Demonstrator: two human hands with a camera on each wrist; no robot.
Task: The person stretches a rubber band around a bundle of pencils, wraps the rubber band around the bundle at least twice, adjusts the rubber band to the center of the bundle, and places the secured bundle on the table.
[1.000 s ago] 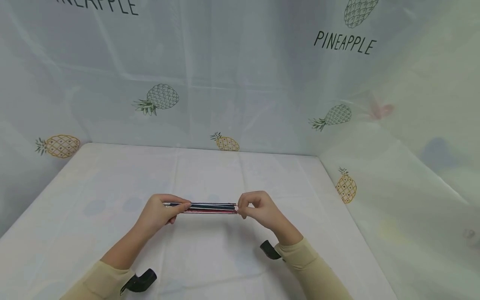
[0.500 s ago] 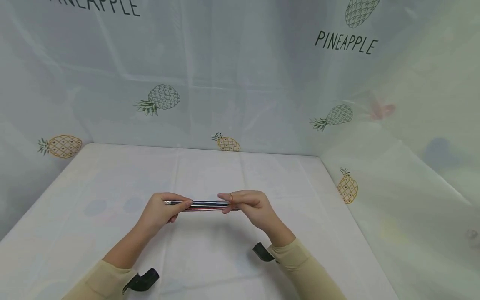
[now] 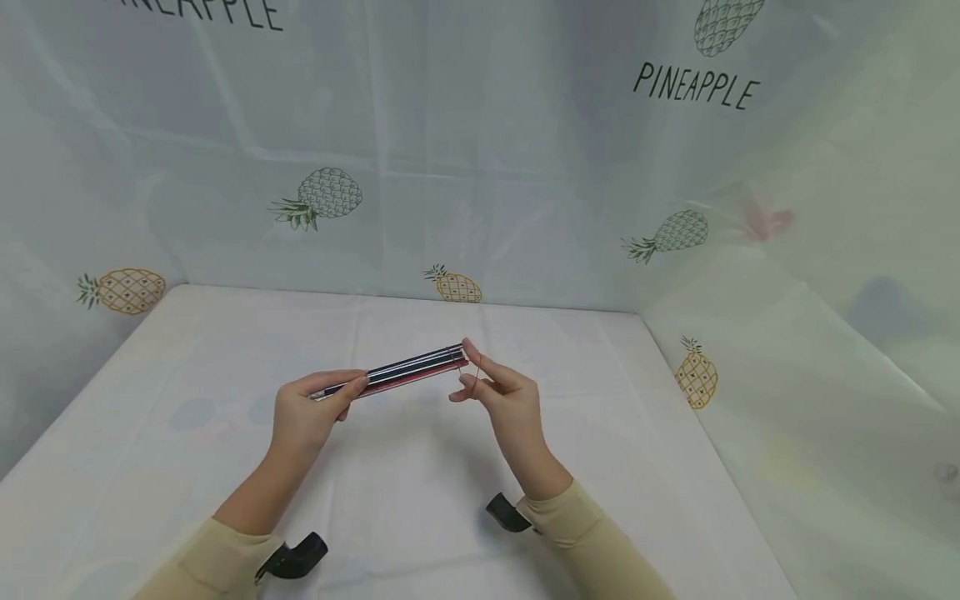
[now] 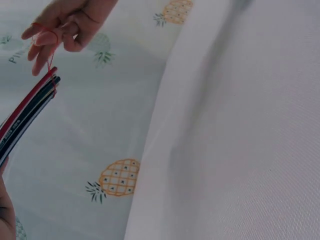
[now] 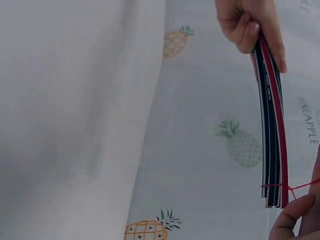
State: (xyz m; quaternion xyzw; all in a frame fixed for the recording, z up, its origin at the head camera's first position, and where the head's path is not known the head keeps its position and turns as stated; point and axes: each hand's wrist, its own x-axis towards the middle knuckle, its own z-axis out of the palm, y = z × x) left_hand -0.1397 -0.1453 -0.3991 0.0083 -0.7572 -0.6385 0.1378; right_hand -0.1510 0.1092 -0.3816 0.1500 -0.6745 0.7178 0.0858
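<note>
A bundle of slim pencils (image 3: 412, 367), dark blue and red, is held in the air above the table. My left hand (image 3: 300, 421) grips it near its left end, thumb on top; the pencils tilt up toward the right. A thin red rubber band (image 5: 305, 184) loops round their right end, plain in the right wrist view. From there it stretches to my right hand (image 3: 517, 404), whose spread thumb and fingers hold the loop wide. In the left wrist view the pencils' flat ends (image 4: 56, 80) sit just below those fingers.
A white cloth (image 3: 405, 517) covers the table under both hands. Pineapple-print curtains (image 3: 480, 167) hang behind it and at the right side. A black curved mount (image 3: 296, 557) is worn at the left wrist, another mount (image 3: 507, 512) at the right.
The pencils' right end has risen, so the once level bundle now slants. My right hand first pulled at that end, then came over it, and now spreads the band just off the pencil ends.
</note>
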